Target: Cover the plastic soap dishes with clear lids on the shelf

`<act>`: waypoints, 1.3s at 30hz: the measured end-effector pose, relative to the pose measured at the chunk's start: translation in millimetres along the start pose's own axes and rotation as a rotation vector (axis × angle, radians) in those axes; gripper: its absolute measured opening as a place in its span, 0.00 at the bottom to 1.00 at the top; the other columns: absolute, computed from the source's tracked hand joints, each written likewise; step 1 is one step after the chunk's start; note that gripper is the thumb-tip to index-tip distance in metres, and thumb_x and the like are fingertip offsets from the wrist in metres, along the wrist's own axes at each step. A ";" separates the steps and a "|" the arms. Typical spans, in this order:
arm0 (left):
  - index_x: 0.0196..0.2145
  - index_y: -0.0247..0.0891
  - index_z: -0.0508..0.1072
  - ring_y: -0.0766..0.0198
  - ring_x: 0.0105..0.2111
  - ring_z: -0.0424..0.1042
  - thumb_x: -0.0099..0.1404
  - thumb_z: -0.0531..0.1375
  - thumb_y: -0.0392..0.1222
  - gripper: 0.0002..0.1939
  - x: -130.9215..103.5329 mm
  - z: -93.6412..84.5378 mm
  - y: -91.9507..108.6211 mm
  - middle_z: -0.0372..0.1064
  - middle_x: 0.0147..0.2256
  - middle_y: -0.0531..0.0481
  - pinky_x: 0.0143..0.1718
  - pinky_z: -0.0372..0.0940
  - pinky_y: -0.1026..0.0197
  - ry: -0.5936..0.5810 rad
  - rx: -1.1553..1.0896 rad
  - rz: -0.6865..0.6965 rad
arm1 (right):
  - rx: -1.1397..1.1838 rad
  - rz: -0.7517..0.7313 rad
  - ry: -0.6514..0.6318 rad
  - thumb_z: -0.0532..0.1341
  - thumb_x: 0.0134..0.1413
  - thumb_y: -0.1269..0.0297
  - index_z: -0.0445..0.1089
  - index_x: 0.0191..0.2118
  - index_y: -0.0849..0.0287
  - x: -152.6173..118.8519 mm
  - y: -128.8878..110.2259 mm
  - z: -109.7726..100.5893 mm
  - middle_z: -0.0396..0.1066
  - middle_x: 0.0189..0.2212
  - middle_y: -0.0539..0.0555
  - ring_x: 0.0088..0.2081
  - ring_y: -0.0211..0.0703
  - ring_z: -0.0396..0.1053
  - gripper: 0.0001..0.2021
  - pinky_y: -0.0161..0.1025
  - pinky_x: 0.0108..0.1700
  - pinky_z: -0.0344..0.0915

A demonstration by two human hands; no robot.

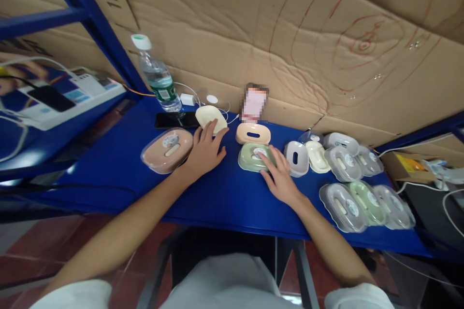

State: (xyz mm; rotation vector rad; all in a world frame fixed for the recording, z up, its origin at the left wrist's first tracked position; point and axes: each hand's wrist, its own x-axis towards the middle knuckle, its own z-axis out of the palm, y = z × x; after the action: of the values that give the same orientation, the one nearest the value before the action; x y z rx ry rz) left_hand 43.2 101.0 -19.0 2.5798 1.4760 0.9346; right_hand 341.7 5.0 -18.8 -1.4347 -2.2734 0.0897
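Observation:
My left hand has its fingers apart, with fingertips over the lower edge of a cream oval dish. Just left of that hand lies a pink oval box under a clear cover. My right hand is spread, its fingers resting on the right part of a green covered box. Directly behind the green box sits a peach oval piece with a slot. To the right of my right hand are a white slotted piece and a cream dish.
Several grey covered boxes and a green one stand at the right. A water bottle, a black phone and a propped phone are at the back, before a cardboard wall. Blue frame bars rise at the left.

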 end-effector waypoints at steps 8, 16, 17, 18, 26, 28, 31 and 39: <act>0.57 0.40 0.76 0.39 0.62 0.70 0.74 0.54 0.40 0.19 -2.8 6.7 -2.4 0.75 0.58 0.34 0.68 0.48 0.21 -0.071 0.014 0.011 | -0.002 -0.001 0.007 0.52 0.78 0.56 0.56 0.77 0.45 -0.5 -1.5 -0.6 0.50 0.78 0.61 0.78 0.62 0.49 0.27 0.67 0.74 0.57; 0.68 0.41 0.68 0.46 0.58 0.75 0.77 0.52 0.42 0.25 -2.7 -0.4 13.1 0.75 0.59 0.38 0.61 0.67 0.41 -0.266 -0.146 0.196 | -0.022 0.016 0.105 0.55 0.76 0.58 0.63 0.72 0.49 -0.5 -0.2 -4.2 0.57 0.74 0.63 0.75 0.61 0.56 0.24 0.64 0.71 0.58; 0.69 0.42 0.66 0.48 0.58 0.75 0.77 0.52 0.41 0.25 -3.4 -1.8 15.3 0.75 0.60 0.39 0.61 0.68 0.44 -0.281 -0.169 0.212 | -0.024 0.026 0.122 0.56 0.75 0.58 0.64 0.72 0.50 -0.6 0.7 -4.6 0.58 0.73 0.63 0.74 0.62 0.57 0.24 0.64 0.71 0.58; 0.70 0.42 0.64 0.50 0.58 0.75 0.78 0.51 0.41 0.26 -3.9 -3.0 17.2 0.74 0.60 0.40 0.61 0.68 0.47 -0.292 -0.195 0.227 | -0.028 0.036 0.138 0.56 0.74 0.59 0.65 0.71 0.50 -0.7 1.3 -5.0 0.59 0.73 0.63 0.74 0.62 0.57 0.24 0.64 0.71 0.59; 0.67 0.42 0.68 0.35 0.73 0.55 0.69 0.61 0.46 0.30 -6.2 -4.9 7.5 0.58 0.72 0.34 0.72 0.48 0.27 -0.278 -0.141 0.209 | -0.080 0.057 0.139 0.56 0.75 0.59 0.63 0.71 0.51 -0.3 -0.9 -8.4 0.60 0.72 0.64 0.73 0.62 0.58 0.24 0.63 0.70 0.60; 0.64 0.42 0.70 0.33 0.74 0.53 0.68 0.63 0.51 0.29 -6.4 -6.7 1.5 0.57 0.72 0.33 0.72 0.43 0.24 -0.330 -0.101 0.161 | -0.100 0.066 0.134 0.56 0.75 0.58 0.64 0.71 0.52 0.4 -1.2 -10.5 0.60 0.72 0.65 0.73 0.63 0.58 0.24 0.64 0.70 0.60; 0.61 0.43 0.74 0.37 0.73 0.56 0.70 0.62 0.57 0.26 -5.8 -11.1 -4.0 0.59 0.71 0.34 0.72 0.47 0.29 -0.391 -0.096 0.144 | -0.132 0.094 0.113 0.57 0.75 0.55 0.65 0.70 0.52 1.3 1.8 -16.4 0.61 0.71 0.65 0.72 0.63 0.60 0.23 0.62 0.70 0.60; 0.66 0.53 0.72 0.42 0.72 0.57 0.70 0.64 0.53 0.28 -5.5 -27.0 -2.8 0.60 0.72 0.45 0.69 0.54 0.38 -0.561 -0.166 0.205 | -0.323 0.301 -0.067 0.61 0.70 0.46 0.55 0.77 0.53 -4.4 26.7 -40.4 0.66 0.69 0.67 0.66 0.70 0.67 0.37 0.67 0.64 0.64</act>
State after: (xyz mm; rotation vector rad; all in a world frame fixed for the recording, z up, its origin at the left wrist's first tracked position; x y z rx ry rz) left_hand 25.2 91.1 -0.3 2.5934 0.9593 0.2741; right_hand 382.1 6.2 8.4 -1.9615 -2.1783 -0.1457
